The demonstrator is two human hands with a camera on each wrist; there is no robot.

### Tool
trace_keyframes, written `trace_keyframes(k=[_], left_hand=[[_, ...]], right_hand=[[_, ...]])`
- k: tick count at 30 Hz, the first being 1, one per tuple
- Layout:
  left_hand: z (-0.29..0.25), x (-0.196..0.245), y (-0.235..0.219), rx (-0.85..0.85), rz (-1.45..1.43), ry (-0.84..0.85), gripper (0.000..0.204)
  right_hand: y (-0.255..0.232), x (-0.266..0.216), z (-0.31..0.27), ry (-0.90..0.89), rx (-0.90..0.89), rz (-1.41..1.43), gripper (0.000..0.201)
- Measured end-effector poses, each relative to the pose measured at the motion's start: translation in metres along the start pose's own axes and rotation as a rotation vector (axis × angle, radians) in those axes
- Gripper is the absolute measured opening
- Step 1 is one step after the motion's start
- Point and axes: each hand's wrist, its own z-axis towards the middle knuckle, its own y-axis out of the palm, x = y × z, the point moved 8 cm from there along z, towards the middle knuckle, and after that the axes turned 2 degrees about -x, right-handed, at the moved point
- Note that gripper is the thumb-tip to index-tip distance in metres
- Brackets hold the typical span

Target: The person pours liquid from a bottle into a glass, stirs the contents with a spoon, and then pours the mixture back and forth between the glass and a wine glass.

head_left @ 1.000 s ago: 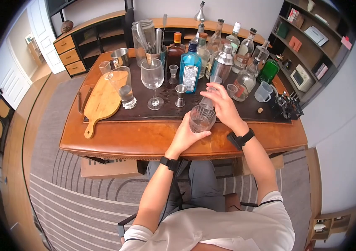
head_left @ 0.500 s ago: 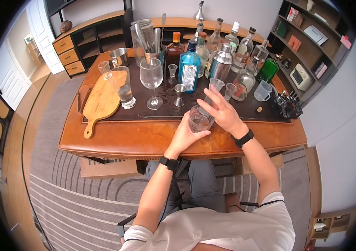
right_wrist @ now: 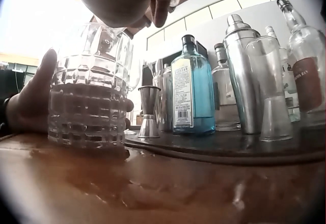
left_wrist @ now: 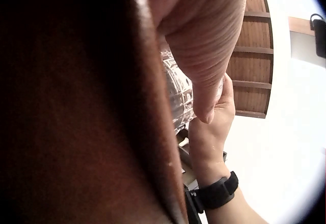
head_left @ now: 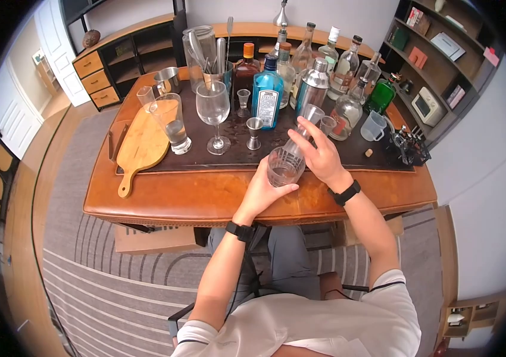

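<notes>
My left hand (head_left: 262, 187) is curled round a clear cut-glass tumbler (right_wrist: 89, 112) near the table's front edge, with the thumb along its near side. Clear liquid or glass base shows low in the tumbler; which, I cannot tell. Just right of and above its rim is my right hand (head_left: 322, 157), index and middle fingers extended and spread. A small pale glint shows at its fingertips in both wrist views; whether anything is pinched there is unclear. Behind it, a clear waisted glass (right_wrist: 272, 96) stands upright on the dark mat. A steel jigger (right_wrist: 148, 112) stands beyond the tumbler.
A stemmed glass (head_left: 213, 104), a tilted-looking tall glass (head_left: 175, 128) and a wooden board (head_left: 143, 143) are at left. The blue bottle (head_left: 266, 98), shaker (head_left: 312, 86) and several bottles stand behind. A plastic measuring cup (head_left: 373, 127) is at right.
The right hand's fingers have shifted slightly and stay above the tumbler's right side. My left hand keeps its grip on the tumbler. The head view has shifted a little.
</notes>
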Motion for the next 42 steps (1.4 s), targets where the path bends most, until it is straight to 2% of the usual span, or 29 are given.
trace_keyframes(k=[2,4,5,6,8,9,13,17,19,22,26,28,29,32,35,37,38,40,41,42], left_hand=[[-0.001,0.002,0.000,0.005,-0.007,-0.004,0.094],[-0.001,0.000,0.000,0.004,-0.010,-0.005,0.094],[-0.001,0.000,0.000,0.003,-0.013,-0.005,0.094],[0.000,0.000,0.000,0.003,-0.011,-0.004,0.094],[-0.001,0.002,-0.001,0.006,0.045,0.000,0.094],[-0.001,0.003,-0.001,0.005,0.048,0.000,0.094],[-0.001,0.002,0.000,0.004,0.004,-0.009,0.095],[0.000,0.001,-0.001,0.008,0.042,0.002,0.095],[0.000,0.002,0.000,0.008,0.024,-0.006,0.095],[-0.001,0.002,-0.001,0.001,0.007,-0.016,0.095],[0.000,0.000,0.000,-0.007,-0.002,0.011,0.096],[0.000,-0.001,0.000,-0.004,0.005,0.012,0.095],[0.000,-0.002,0.000,0.001,0.013,0.015,0.095],[0.001,-0.005,0.000,-0.003,0.015,0.029,0.095],[0.000,-0.001,0.000,-0.003,0.010,0.000,0.095],[0.000,-0.002,0.000,-0.003,0.011,0.001,0.095],[0.000,-0.003,-0.001,-0.002,0.013,0.003,0.095],[0.000,-0.005,-0.001,0.005,0.016,0.013,0.095],[0.000,-0.004,-0.001,0.008,0.019,0.022,0.095],[0.000,-0.004,-0.001,0.013,0.023,0.025,0.095]], right_hand=[[0.004,0.006,0.004,0.067,-0.002,0.038,0.053],[-0.001,0.018,0.012,0.209,0.153,0.132,0.049],[-0.001,0.025,0.013,0.382,0.092,0.204,0.044],[0.001,0.026,0.017,0.381,0.094,0.205,0.044],[0.022,0.055,0.013,0.698,0.017,0.419,0.043],[0.036,0.069,0.007,0.775,0.027,0.520,0.044],[0.078,0.111,-0.011,0.837,-0.077,0.630,0.044],[0.095,0.123,-0.017,0.837,-0.091,0.618,0.043],[0.113,0.123,-0.038,1.023,-0.318,0.644,0.044],[0.117,0.117,-0.044,1.075,-0.251,0.771,0.044],[0.116,0.114,-0.045,1.036,-0.288,0.785,0.047],[0.112,0.108,-0.042,1.010,-0.375,0.722,0.063],[0.108,0.106,-0.039,1.010,-0.378,0.721,0.063],[0.082,0.101,-0.026,0.997,-0.292,0.680,0.090],[0.059,0.093,-0.009,0.992,-0.272,0.538,0.084],[0.041,0.087,0.012,0.803,-0.164,0.349,0.071],[0.038,0.086,0.020,0.800,-0.164,0.350,0.071],[0.038,0.077,0.044,0.650,-0.194,0.395,0.058],[0.053,0.078,0.047,0.682,-0.306,0.516,0.048],[0.058,0.081,0.054,0.676,-0.304,0.519,0.048]])
